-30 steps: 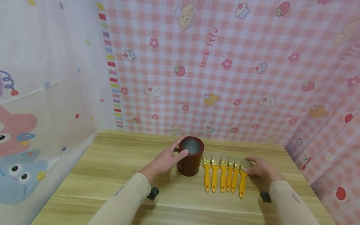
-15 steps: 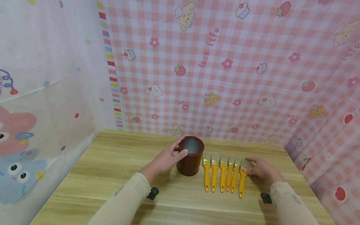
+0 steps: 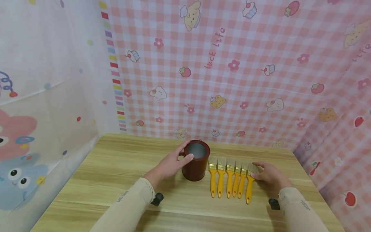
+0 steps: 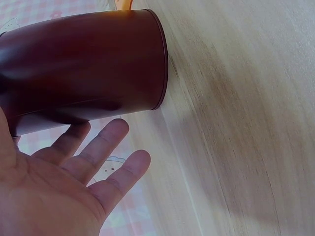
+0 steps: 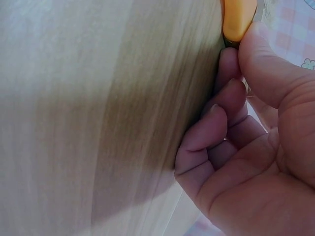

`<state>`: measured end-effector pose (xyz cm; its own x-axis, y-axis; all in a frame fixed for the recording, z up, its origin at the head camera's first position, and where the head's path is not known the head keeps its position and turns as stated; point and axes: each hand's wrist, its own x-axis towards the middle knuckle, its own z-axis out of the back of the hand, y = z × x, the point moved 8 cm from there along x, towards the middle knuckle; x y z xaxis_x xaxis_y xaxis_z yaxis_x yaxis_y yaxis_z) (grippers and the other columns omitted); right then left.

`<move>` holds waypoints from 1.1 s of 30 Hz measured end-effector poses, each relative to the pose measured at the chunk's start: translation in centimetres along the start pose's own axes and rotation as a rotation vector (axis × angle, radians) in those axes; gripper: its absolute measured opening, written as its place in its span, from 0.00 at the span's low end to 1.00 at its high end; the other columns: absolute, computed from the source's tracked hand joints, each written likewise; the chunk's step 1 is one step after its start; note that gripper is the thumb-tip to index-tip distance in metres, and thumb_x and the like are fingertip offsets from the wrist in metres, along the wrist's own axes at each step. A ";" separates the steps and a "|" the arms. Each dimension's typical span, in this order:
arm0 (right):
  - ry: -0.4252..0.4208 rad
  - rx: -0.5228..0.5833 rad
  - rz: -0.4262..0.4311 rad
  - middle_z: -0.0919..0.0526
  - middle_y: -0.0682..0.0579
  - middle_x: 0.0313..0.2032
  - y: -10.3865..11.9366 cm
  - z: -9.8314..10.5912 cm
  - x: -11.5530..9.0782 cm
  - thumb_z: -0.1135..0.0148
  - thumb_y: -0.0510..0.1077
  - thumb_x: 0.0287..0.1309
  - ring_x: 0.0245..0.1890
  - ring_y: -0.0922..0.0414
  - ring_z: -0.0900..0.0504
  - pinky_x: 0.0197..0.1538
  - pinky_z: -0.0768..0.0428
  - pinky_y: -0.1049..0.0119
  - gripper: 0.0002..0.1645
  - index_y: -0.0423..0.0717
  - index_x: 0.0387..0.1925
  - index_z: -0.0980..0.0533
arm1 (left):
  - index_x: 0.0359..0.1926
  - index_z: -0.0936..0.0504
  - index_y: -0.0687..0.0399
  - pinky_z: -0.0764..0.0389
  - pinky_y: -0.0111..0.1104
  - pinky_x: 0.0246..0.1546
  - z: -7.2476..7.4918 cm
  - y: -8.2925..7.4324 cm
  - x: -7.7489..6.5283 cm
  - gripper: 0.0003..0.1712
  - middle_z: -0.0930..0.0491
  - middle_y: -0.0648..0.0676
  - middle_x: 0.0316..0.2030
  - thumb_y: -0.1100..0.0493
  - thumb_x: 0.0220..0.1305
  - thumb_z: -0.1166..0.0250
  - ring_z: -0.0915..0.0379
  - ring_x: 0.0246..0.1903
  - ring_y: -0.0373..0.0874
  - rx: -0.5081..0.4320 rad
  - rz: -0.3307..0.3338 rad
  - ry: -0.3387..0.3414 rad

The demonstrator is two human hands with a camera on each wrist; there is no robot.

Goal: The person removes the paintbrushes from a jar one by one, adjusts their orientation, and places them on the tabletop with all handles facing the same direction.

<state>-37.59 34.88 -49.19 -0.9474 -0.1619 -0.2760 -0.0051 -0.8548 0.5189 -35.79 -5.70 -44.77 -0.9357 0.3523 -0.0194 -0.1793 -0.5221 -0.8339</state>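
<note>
A dark reddish-brown mug [image 3: 195,170] with a grey inside stands upright on the table. My left hand [image 3: 172,162] holds it at the upper left, thumb on the near side of the rim and index finger round the back. The other fingers spread loosely beside the mug's wall [image 4: 88,64] in the left wrist view. To the mug's right, several paintbrushes [image 3: 230,183] with yellow handles lie in a row, bristles away from me. My right hand [image 3: 268,174] pinches the rightmost paintbrush [image 3: 249,190] near its metal band; its other fingers curl against the tabletop in the right wrist view.
The wood-grain table [image 3: 116,167] meets a pink checked cloth [image 3: 171,83] at the back and right. A white printed cloth [image 3: 58,106] hangs on the left. Black wrist-worn pieces show below the left sleeve [image 3: 127,203] and beside the right sleeve [image 3: 298,206].
</note>
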 end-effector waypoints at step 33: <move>0.010 0.020 -0.040 0.42 0.17 0.75 -0.5 -0.1 0.2 0.30 0.57 0.71 0.76 0.20 0.43 0.74 0.41 0.22 0.48 0.35 0.79 0.36 | 0.81 0.52 0.06 0.26 0.61 0.71 -0.1 -0.1 -0.1 0.41 0.27 0.54 0.76 0.26 0.75 0.44 0.23 0.68 0.59 -0.022 0.018 -0.008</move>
<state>-37.74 35.20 -49.60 -0.9431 -0.1328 -0.3048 -0.0493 -0.8507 0.5233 -35.62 -5.60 -44.72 -0.9412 0.3365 -0.0297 -0.1560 -0.5111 -0.8453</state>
